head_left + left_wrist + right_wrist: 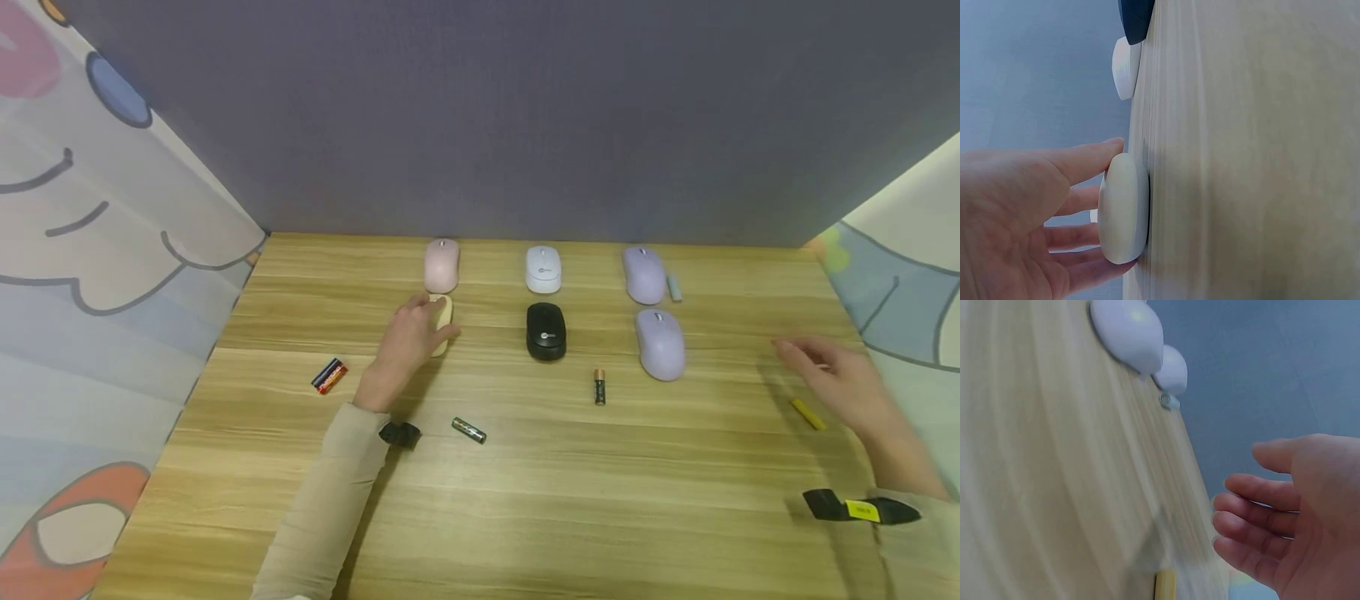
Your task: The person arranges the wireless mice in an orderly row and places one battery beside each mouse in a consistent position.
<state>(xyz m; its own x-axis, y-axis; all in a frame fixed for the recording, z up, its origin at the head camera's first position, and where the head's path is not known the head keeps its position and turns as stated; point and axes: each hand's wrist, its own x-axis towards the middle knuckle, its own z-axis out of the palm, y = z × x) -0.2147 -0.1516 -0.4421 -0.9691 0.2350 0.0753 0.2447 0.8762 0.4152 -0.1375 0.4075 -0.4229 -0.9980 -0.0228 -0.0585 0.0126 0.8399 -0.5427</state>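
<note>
A red-and-black pair of batteries (330, 376) lies side by side near the left edge of a wood-grained counter (525, 517), beside a wall covering (45, 350) printed with cartoon shapes. To their right, a person's left hand (408, 340), in a beige sleeve (326, 500), grips a cream computer mouse (1124, 209), the thumb at one end and the fingers curled around the far side. The mouse sits low on the counter, directly in front of a pink mouse (442, 267). A green battery (468, 430) lies closer to the person. At center, a white mouse (543, 270) stands behind a black mouse (546, 332), with a dark, copper-ended battery (599, 388) to the right. Next come two lavender mice (660, 346), one behind the other, the rear one just beside a pale gray-blue cylinder (674, 287). At far right, a small yellow cylinder (808, 414) lies near the right hand (836, 382), which hangs above the counter with loosely bent fingers and thumb apart, holding nothing. A dark gray panel (487, 125) rises behind the counter.
</note>
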